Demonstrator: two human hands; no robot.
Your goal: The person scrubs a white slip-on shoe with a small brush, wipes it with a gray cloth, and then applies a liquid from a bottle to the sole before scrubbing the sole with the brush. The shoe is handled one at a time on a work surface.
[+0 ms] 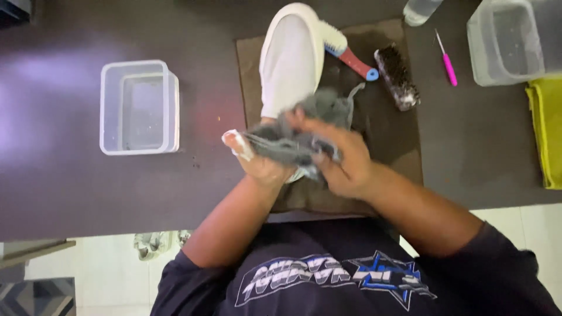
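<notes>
**Shoe wipe-down under way at the mat**

Bottom of frame: the person's dark printed shirt and two bare forearms rising toward centre.

Centre: left hand (260, 161) cupped under the heel end of a white shoe (290, 61), fingers curled up around it; a white-smeared fingertip pokes out at the left. Right hand (342, 158) closed over a bunched grey cloth (304, 131), pressing it onto the shoe's near end. Cloth hides the heel, so its condition cannot be told.

Shoe lies sole up, toe pointing to the top of the frame, over a brown mat (398, 146). The exposed sole reads clean and white; judged from that, scrubbing looks largely behind and wiping is the step in hand. Near end still covered, so unfinished there.

Upper centre on the mat: a white brush with red-and-blue handle (351, 55) touching the shoe's side, and a dark bristle brush (397, 78) just beside it, both lying idle.

Left of frame: a clear plastic container (139, 107) on the dark table (58, 175).

Upper right: a pink-handled pick (447, 61), a second clear tub (506, 41), a clear bottle base (418, 10) at the top edge. Right edge: a yellow cloth (547, 131), unused.
</notes>
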